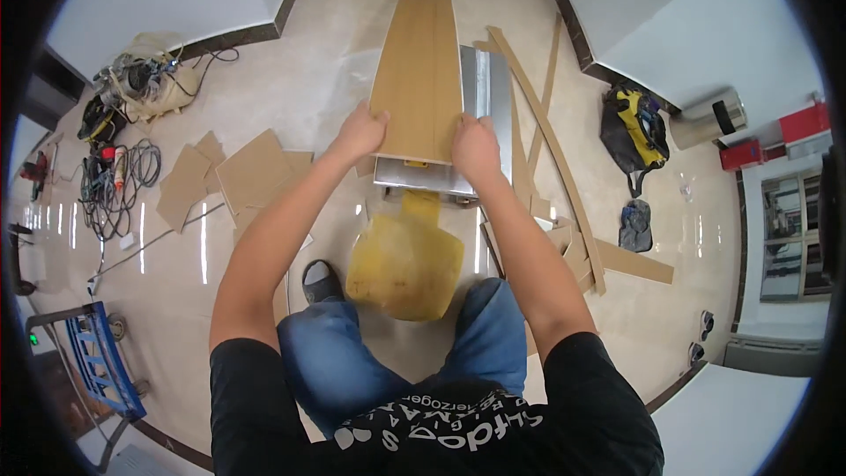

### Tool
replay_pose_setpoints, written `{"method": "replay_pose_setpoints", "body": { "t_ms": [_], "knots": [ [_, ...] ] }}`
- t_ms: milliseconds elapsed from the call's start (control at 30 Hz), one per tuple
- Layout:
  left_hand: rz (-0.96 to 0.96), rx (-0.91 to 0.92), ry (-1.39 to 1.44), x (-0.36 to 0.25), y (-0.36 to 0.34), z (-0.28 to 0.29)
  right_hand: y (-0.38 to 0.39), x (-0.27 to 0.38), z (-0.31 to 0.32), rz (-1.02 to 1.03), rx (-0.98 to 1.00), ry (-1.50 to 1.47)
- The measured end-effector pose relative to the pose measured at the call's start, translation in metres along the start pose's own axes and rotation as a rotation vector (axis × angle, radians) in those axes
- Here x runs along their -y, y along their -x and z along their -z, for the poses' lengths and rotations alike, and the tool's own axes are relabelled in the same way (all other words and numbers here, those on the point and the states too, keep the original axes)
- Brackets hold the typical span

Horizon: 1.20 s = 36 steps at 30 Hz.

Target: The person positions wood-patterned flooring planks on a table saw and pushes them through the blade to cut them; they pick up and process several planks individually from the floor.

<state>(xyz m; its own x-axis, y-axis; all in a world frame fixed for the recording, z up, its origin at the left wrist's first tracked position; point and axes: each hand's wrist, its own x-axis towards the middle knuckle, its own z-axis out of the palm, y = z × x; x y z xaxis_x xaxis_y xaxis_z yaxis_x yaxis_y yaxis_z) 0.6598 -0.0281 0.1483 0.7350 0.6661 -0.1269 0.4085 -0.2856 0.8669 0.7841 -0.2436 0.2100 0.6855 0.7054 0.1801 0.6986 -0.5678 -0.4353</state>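
A long tan wooden board (417,62) lies flat over a silver metal machine table (423,178), stretching away from me past its far edge. My left hand (362,130) grips the board's left edge close to its near end. On the opposite edge, my right hand (476,148) is closed around the board's near right corner. The bare metal top shows to the right of the board and in a strip at its near end. Below the table's near side hangs a translucent yellow bag (405,266), between my knees. The undersides of the fingers are hidden.
Cut board pieces (256,172) lie on the floor at left, and long thin strips (551,154) at right. Coiled cables (119,181) and a blue trolley (101,361) are farther left. A black and yellow bag (636,130) sits by the right wall.
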Motion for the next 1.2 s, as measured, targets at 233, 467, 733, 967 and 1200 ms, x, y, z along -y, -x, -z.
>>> {"method": "replay_pose_setpoints", "body": {
  "t_ms": [233, 467, 733, 967, 1200],
  "knots": [
    [-0.035, -0.008, -0.229, -0.006, -0.095, -0.02, -0.103, -0.082, -0.081, 0.026, -0.008, 0.216],
    [-0.032, 0.008, -0.162, 0.006, -0.188, -0.021, -0.181, -0.103, -0.111, -0.012, -0.135, 0.032],
    [-0.052, -0.011, -0.123, 0.025, -0.22, -0.026, -0.2, -0.098, -0.137, -0.038, -0.269, -0.041],
    [-0.053, 0.012, -0.051, 0.025, -0.207, -0.022, -0.192, -0.096, -0.133, 0.046, -0.246, -0.072],
    [-0.029, -0.007, -0.009, 0.022, -0.193, -0.025, -0.186, -0.102, -0.137, 0.073, -0.277, -0.097]
  ]
}}
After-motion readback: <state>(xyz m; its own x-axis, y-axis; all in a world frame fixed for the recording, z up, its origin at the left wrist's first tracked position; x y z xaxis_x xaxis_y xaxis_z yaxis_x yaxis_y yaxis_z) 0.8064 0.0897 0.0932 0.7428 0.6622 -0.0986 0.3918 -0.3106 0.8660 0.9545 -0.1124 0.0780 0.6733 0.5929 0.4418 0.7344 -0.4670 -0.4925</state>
